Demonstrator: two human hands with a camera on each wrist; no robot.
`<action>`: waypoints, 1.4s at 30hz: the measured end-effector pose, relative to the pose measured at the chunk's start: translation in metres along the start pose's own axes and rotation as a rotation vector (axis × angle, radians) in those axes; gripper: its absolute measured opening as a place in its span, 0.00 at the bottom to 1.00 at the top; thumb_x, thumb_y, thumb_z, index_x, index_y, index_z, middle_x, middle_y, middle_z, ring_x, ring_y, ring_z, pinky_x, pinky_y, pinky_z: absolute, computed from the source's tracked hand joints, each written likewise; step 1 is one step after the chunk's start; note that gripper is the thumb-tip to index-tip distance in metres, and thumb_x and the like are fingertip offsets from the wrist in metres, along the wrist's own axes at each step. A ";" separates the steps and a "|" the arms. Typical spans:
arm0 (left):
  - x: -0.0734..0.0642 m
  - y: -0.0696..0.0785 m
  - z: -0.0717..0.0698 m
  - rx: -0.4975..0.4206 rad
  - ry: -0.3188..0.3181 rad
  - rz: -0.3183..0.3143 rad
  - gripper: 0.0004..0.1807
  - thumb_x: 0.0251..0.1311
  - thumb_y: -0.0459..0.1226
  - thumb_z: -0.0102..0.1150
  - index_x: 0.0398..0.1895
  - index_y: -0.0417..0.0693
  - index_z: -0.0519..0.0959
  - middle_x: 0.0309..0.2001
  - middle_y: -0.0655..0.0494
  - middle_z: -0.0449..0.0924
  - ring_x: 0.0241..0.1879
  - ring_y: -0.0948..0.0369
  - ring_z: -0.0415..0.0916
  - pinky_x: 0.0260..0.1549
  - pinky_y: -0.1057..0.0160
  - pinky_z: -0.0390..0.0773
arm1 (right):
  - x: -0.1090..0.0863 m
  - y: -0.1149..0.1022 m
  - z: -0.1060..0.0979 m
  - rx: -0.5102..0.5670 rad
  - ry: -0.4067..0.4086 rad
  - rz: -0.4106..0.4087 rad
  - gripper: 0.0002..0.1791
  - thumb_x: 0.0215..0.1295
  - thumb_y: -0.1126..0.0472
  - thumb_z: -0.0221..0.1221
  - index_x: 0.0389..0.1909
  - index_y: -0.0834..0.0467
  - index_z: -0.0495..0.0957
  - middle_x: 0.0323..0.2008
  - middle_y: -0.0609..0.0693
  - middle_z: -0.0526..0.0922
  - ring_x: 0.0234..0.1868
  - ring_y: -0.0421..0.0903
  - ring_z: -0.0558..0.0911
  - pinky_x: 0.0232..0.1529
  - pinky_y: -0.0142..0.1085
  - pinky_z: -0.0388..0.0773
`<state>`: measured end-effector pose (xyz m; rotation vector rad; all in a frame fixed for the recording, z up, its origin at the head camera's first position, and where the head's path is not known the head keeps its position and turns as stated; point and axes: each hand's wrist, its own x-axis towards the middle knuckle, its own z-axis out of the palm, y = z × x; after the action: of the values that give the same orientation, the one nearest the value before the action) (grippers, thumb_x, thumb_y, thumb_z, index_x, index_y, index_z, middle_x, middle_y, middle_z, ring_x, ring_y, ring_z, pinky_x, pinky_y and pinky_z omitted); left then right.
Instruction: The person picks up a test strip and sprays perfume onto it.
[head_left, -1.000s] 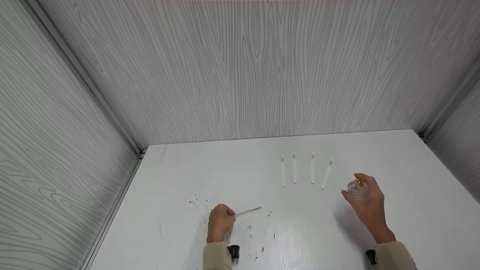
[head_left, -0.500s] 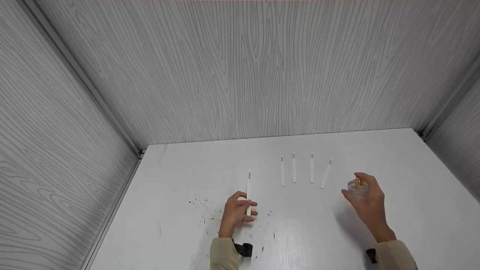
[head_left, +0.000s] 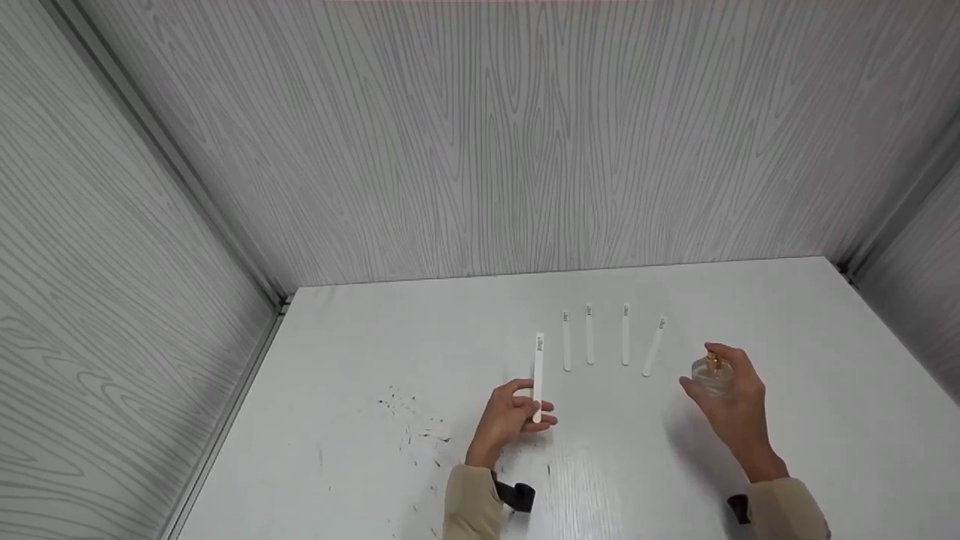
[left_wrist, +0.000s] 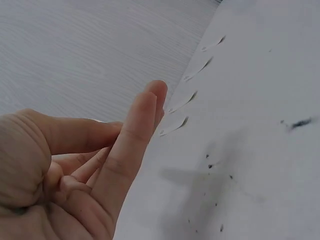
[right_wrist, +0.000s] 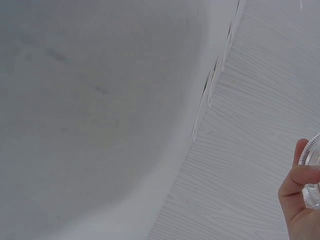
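Note:
My left hand (head_left: 510, 416) pinches the lower end of a white perfume test strip (head_left: 538, 367), with small dark print near its top. The strip points away from me over the table. In the left wrist view the strip is mostly hidden behind the fingers (left_wrist: 125, 135). My right hand (head_left: 739, 412) grips a round clear glass perfume bottle (head_left: 709, 381), index finger on its gold spray top (head_left: 712, 360). The right wrist view catches only part of the ridged bottle (right_wrist: 311, 196) at its right edge. Several similar strips (head_left: 625, 337) lie between the hands, farther back.
Dark specks and scuffs (head_left: 426, 435) mark the white tabletop (head_left: 360, 330) at the left and around the left hand. Wood-grained panels (head_left: 480, 150) stand behind the table and at both sides.
My left hand has moved right and turned, swinging the strip from lying sideways to pointing away from me. The right hand with the perfume bottle has hardly moved.

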<state>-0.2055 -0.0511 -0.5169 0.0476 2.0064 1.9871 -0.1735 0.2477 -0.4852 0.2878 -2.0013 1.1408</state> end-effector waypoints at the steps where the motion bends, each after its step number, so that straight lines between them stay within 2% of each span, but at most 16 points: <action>1: 0.001 0.000 0.002 0.000 -0.007 0.000 0.23 0.68 0.19 0.51 0.66 0.27 0.68 0.40 0.39 0.86 0.37 0.47 0.88 0.36 0.62 0.87 | 0.000 -0.002 0.000 0.004 -0.002 0.002 0.31 0.41 0.88 0.68 0.51 0.77 0.73 0.48 0.41 0.75 0.46 0.30 0.74 0.45 0.17 0.67; 5: 0.005 0.002 0.011 -0.010 -0.025 -0.006 0.23 0.67 0.19 0.52 0.65 0.27 0.69 0.38 0.39 0.86 0.37 0.46 0.88 0.35 0.62 0.87 | 0.001 -0.003 0.001 0.005 -0.011 0.004 0.31 0.40 0.88 0.68 0.50 0.77 0.73 0.47 0.40 0.75 0.44 0.31 0.74 0.43 0.17 0.67; 6: 0.005 0.002 0.012 -0.016 -0.029 -0.004 0.23 0.67 0.19 0.52 0.65 0.27 0.69 0.38 0.38 0.86 0.37 0.46 0.88 0.35 0.62 0.87 | 0.001 -0.004 0.001 -0.005 -0.017 0.002 0.31 0.40 0.88 0.68 0.50 0.77 0.73 0.46 0.44 0.77 0.44 0.31 0.74 0.43 0.17 0.67; 12: 0.009 0.006 0.021 -0.014 -0.043 0.004 0.23 0.66 0.19 0.51 0.64 0.27 0.70 0.36 0.38 0.86 0.37 0.45 0.88 0.35 0.61 0.87 | -0.002 0.030 0.004 -0.029 -0.041 -0.018 0.32 0.43 0.84 0.71 0.53 0.75 0.73 0.45 0.65 0.80 0.46 0.31 0.73 0.45 0.19 0.67; 13: 0.010 0.007 0.022 -0.009 -0.045 0.002 0.23 0.65 0.19 0.51 0.64 0.28 0.70 0.35 0.38 0.86 0.37 0.46 0.88 0.34 0.62 0.87 | -0.003 0.036 0.004 -0.028 -0.043 -0.019 0.32 0.44 0.84 0.71 0.54 0.74 0.73 0.46 0.65 0.80 0.47 0.31 0.73 0.45 0.19 0.67; 22: 0.014 0.010 0.036 0.017 -0.078 -0.006 0.22 0.65 0.19 0.50 0.63 0.27 0.71 0.33 0.43 0.86 0.35 0.49 0.88 0.35 0.63 0.87 | -0.005 0.035 0.003 -0.033 -0.057 0.013 0.30 0.45 0.83 0.70 0.53 0.74 0.73 0.46 0.63 0.80 0.45 0.33 0.73 0.43 0.17 0.68; 33: 0.015 0.014 0.052 0.120 -0.107 -0.010 0.18 0.66 0.20 0.53 0.59 0.31 0.74 0.31 0.44 0.86 0.34 0.49 0.88 0.32 0.63 0.87 | -0.005 0.033 0.002 -0.053 -0.069 0.011 0.30 0.47 0.81 0.70 0.53 0.73 0.73 0.46 0.68 0.81 0.45 0.32 0.72 0.42 0.17 0.67; 42: 0.014 0.018 0.056 0.074 -0.124 0.014 0.21 0.64 0.18 0.52 0.60 0.28 0.73 0.30 0.42 0.86 0.33 0.47 0.88 0.32 0.62 0.87 | -0.005 0.035 0.004 -0.080 -0.092 0.015 0.29 0.46 0.80 0.71 0.51 0.74 0.73 0.46 0.66 0.81 0.49 0.31 0.72 0.49 0.20 0.64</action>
<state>-0.2086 0.0069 -0.5008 0.1970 2.0042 1.8690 -0.1908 0.2636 -0.5118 0.2895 -2.1271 1.0709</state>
